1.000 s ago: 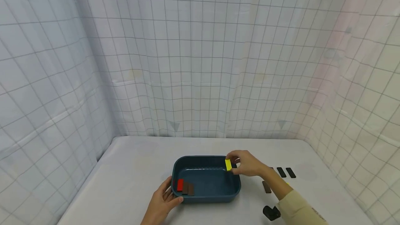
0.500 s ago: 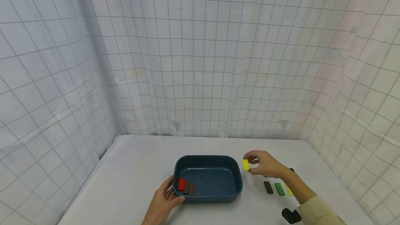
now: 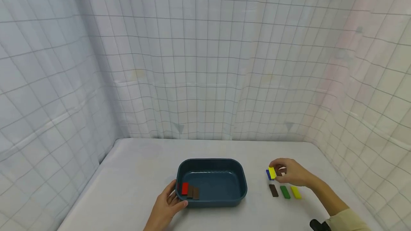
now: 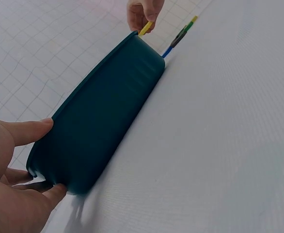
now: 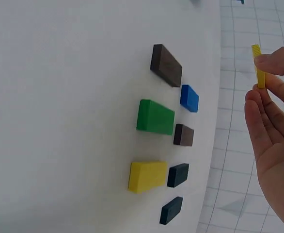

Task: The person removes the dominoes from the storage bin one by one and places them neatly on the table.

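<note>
My right hand [image 3: 293,172] pinches a yellow block [image 3: 272,173] between thumb and fingers. In the head view that block overlaps a blue block [image 3: 268,175]; the right wrist view shows it raised above the table. At the left end of a dark teal tub [image 3: 213,203], my left hand [image 3: 163,206] grips the corner, thumb at the front and fingers around the side. Inside the tub, a red block [image 3: 184,188] and two brown blocks [image 3: 196,193] lean side by side at the left.
Right of the tub, a brown block [image 3: 273,190], a green block [image 3: 285,192] and another yellow block [image 3: 296,192] form the front row. Behind them lie the blue block, a small brown block [image 5: 183,135] and two black blocks [image 5: 178,174]. Gridded white curtains [image 3: 205,81] surround the table.
My right hand has moved right, from the tub's right rim to over the back row of blocks, still pinching the yellow block. My left hand keeps its grip on the tub.
</note>
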Tool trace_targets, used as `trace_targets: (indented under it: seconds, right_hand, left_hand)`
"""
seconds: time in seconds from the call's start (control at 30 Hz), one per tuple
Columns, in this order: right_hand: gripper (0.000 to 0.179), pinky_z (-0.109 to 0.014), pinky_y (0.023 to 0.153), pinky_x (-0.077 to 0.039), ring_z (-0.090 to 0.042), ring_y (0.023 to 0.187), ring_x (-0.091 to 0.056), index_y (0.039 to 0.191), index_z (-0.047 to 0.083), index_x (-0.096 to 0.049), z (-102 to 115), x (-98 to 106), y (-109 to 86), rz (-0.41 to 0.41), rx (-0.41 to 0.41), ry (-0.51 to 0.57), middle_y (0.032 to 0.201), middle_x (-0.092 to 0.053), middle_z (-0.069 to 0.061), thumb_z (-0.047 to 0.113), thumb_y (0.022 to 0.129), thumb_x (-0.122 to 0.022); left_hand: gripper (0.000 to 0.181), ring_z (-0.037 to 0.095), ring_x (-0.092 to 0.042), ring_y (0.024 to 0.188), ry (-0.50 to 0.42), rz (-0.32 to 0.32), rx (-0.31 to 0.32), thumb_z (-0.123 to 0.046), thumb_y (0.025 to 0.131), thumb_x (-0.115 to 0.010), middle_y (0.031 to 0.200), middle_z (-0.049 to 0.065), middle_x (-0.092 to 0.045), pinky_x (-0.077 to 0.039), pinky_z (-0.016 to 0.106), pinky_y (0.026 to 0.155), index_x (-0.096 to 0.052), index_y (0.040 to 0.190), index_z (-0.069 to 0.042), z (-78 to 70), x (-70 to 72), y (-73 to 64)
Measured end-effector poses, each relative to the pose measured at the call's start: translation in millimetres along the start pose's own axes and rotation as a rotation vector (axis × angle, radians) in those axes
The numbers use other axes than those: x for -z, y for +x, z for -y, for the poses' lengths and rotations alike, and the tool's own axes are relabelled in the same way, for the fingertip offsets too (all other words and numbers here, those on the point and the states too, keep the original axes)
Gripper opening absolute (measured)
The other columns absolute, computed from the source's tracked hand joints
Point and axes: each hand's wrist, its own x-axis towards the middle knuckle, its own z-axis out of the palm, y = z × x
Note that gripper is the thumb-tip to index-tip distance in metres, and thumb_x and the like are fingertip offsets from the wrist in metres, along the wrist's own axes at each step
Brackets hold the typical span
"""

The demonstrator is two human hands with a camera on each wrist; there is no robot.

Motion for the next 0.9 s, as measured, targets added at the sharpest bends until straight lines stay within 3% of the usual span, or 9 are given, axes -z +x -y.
trace_targets:
  seconds: [0.2,0.4,0.6,0.9]
  right_hand:
    - [0.041,-0.041,0.090,-0.060,-0.027,0.100,-0.062,0.123,-0.002,-0.066,-15,8,-18.5,-0.007,-0.058,-0.043,0.117,-0.065,-0.008,0.014,0.088,-0.080]
    - [0.041,-0.029,0.080,-0.058,-0.027,0.094,-0.059,0.122,-0.003,-0.066,-30,18,-38.6,-0.018,-0.148,-0.027,0.108,-0.063,-0.008,0.012,0.086,-0.079]
    - [0.041,-0.028,0.087,-0.059,-0.028,0.101,-0.059,0.122,-0.007,-0.066,-49,24,-59.2,0.003,-0.224,0.000,0.114,-0.064,-0.011,0.009,0.085,-0.076]
    - [0.039,-0.023,0.074,-0.055,-0.011,0.089,-0.055,0.119,-0.008,-0.067,-76,25,-79.4,0.051,-0.253,0.020,0.104,-0.062,-0.010,0.004,0.083,-0.076]
  left_hand:
    - [0.090,0.051,-0.031,0.145,0.012,-0.010,0.004,-0.003,0.090,-0.079,0.159,0.038,-0.025,-0.041,0.045,0.112,-0.022,0.157,0.014,-1.2,0.2,-2.2]
    - [0.089,0.051,-0.031,0.145,0.009,-0.012,-0.005,-0.004,0.090,-0.079,0.159,0.038,-0.026,-0.041,0.044,0.112,-0.022,0.157,0.013,0.6,-0.2,-2.1]
    - [0.090,0.051,-0.030,0.145,0.004,-0.008,-0.013,-0.005,0.091,-0.079,0.160,0.037,-0.025,-0.042,0.042,0.112,-0.021,0.157,0.013,2.0,0.3,-1.8]
    - [0.089,0.050,-0.031,0.145,0.010,-0.007,-0.015,-0.006,0.091,-0.079,0.159,0.037,-0.026,-0.041,0.043,0.112,-0.022,0.157,0.013,1.9,-0.1,-0.8]
